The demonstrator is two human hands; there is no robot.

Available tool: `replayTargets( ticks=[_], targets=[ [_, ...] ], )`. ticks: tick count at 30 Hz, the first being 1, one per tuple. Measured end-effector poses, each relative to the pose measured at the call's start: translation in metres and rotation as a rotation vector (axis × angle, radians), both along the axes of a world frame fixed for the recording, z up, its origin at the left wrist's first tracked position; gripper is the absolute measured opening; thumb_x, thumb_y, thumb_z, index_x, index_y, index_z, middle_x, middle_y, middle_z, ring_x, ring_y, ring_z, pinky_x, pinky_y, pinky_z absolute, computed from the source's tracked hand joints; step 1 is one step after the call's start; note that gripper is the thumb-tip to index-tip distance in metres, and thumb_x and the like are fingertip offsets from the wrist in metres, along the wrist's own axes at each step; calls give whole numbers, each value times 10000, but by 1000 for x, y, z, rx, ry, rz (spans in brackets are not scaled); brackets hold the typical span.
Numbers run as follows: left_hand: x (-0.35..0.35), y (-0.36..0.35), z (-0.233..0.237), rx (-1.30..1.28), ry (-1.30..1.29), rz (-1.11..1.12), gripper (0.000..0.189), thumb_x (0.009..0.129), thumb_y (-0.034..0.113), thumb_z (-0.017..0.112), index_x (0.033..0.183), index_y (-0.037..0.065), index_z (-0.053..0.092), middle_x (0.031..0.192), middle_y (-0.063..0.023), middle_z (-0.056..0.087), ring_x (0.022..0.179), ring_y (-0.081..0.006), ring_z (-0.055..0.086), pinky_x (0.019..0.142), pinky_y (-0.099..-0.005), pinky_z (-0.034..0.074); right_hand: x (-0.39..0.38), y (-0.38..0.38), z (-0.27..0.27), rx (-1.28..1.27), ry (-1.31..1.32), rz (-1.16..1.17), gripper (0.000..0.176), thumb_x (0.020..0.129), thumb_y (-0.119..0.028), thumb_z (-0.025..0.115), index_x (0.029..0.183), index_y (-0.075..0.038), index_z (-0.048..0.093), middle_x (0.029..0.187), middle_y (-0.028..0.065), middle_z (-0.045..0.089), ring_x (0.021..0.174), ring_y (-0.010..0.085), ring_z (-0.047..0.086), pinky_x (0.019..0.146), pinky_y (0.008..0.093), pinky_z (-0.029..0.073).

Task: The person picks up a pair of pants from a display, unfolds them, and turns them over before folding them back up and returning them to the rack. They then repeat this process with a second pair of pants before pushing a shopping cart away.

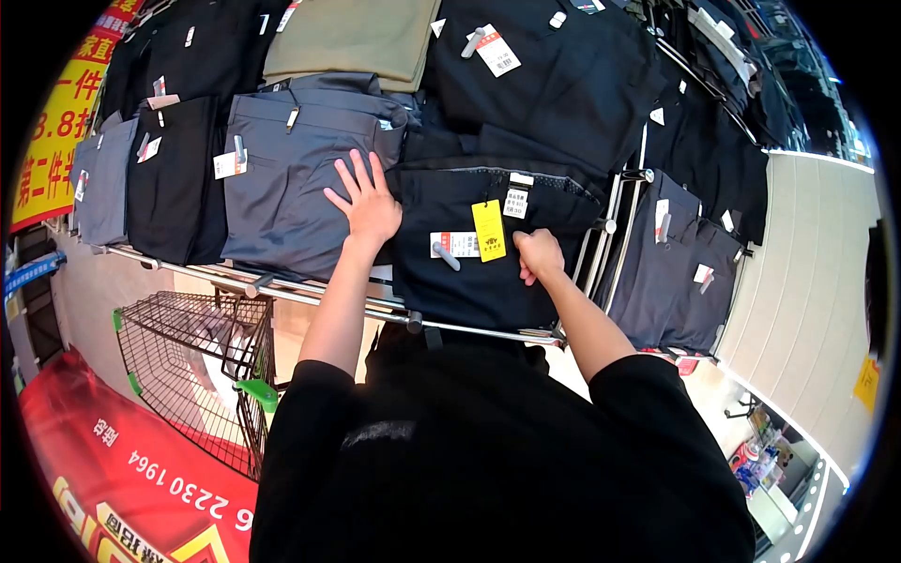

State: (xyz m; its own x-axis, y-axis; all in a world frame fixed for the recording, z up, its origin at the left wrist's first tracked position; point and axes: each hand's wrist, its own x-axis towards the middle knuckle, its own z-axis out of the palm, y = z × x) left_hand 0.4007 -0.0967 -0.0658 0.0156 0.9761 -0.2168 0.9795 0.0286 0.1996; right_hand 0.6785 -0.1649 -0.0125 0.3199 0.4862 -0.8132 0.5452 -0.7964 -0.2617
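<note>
My left hand (372,208) lies flat with fingers spread. Its fingertips touch the folded grey trousers (282,188), and its heel is at the border with the folded black trousers (432,202). Against the front of those black trousers rests my right hand (540,256), its fingers curled closed; whether cloth is pinched in them is hidden. Just left of that hand hang a yellow tag (489,231) and a red-and-white price label (454,245) with a grey security tag (446,256). A small white label (515,203) hangs from the waistband.
Folded trousers cover the sloping rack, including an olive pair (352,42) at the back. A metal rail (366,314) runs along its front edge. A wire shopping cart (188,366) stands lower left beside a red banner (150,450). More grey trousers (676,272) hang at right.
</note>
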Motion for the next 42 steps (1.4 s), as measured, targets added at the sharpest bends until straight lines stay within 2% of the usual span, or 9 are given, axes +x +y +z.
replayTargets(
  ticks=[7, 12, 17, 22, 30, 33, 35, 38, 42],
  targets=[
    [-11, -8, 33, -230, -426, 20, 636, 844, 131, 536, 1455, 45, 385, 1582, -197, 195, 1484, -283, 154, 1169, -570, 106, 0, -2, -1, 18, 1, -9, 388, 799, -295, 510, 593, 18, 609, 564, 129, 647, 468, 240, 651, 568, 321, 550],
    [-22, -65, 39, -47, -921, 222, 449, 937, 188, 570, 1343, 13, 494, 1214, -211, 635, 1135, -336, 618, 968, -364, 472, 3, -5, -1, 69, 44, -13, 384, 780, -291, 523, 598, 37, 604, 566, 154, 641, 457, 254, 643, 540, 328, 546],
    [-26, -115, 18, -52, -865, 251, 405, 932, 229, 566, 1290, 41, 540, 1140, -212, 659, 1041, -339, 651, 886, -409, 510, 2, -19, -7, 234, 112, -81, 374, 756, -260, 517, 553, 51, 555, 500, 172, 581, 372, 271, 578, 385, 339, 460],
    [4, -136, 46, -159, -238, -64, 556, 907, 384, 583, 1312, 17, 480, 1121, -191, 622, 1012, -367, 629, 850, -450, 519, 4, -27, -2, 236, 121, -70, 360, 781, -275, 513, 595, 24, 587, 541, 150, 625, 402, 236, 610, 371, 300, 430],
    [1, -124, 64, -503, -187, -98, 607, 902, 570, 482, 1159, 37, 618, 1122, -196, 675, 1085, -360, 626, 904, -451, 485, 14, -93, -4, 392, 414, -182, 318, 903, -257, 511, 720, -27, 632, 620, 95, 644, 498, 145, 604, 410, 255, 402],
    [0, -122, 51, -490, -195, -138, 593, 902, 571, 468, 1104, 60, 689, 1127, -190, 676, 1092, -361, 625, 909, -457, 484, 23, -124, -28, 684, -40, 74, 293, 780, -318, 681, 895, -50, 645, 790, 217, 664, 775, 364, 652, 749, 429, 521],
    [1, -124, 58, -472, -195, -149, 578, 906, 558, 461, 1069, 64, 713, 1116, -189, 680, 1080, -364, 630, 906, -461, 486, 19, -131, -15, 573, -268, 95, 744, 709, -396, 775, 1272, -58, 426, 1239, 328, 473, 1178, 485, 462, 998, 489, 400],
    [0, -124, 57, -480, -213, -173, 570, 912, 542, 451, 1061, 58, 714, 1114, -190, 679, 1075, -368, 630, 900, -462, 490, 15, -129, -8, 403, -190, 50, 1148, 673, -521, 810, 1460, 41, 192, 1384, 375, 373, 1285, 483, 421, 1065, 463, 386],
    [-5, -125, 64, -466, -191, -173, 551, 922, 531, 438, 1035, 72, 723, 1101, -188, 683, 1064, -369, 634, 901, -463, 489, 9, -131, -3, 436, -290, -24, 1169, 665, -508, 825, 1408, 156, 215, 1282, 361, 507, 1208, 435, 531, 1014, 408, 440]
  ],
)
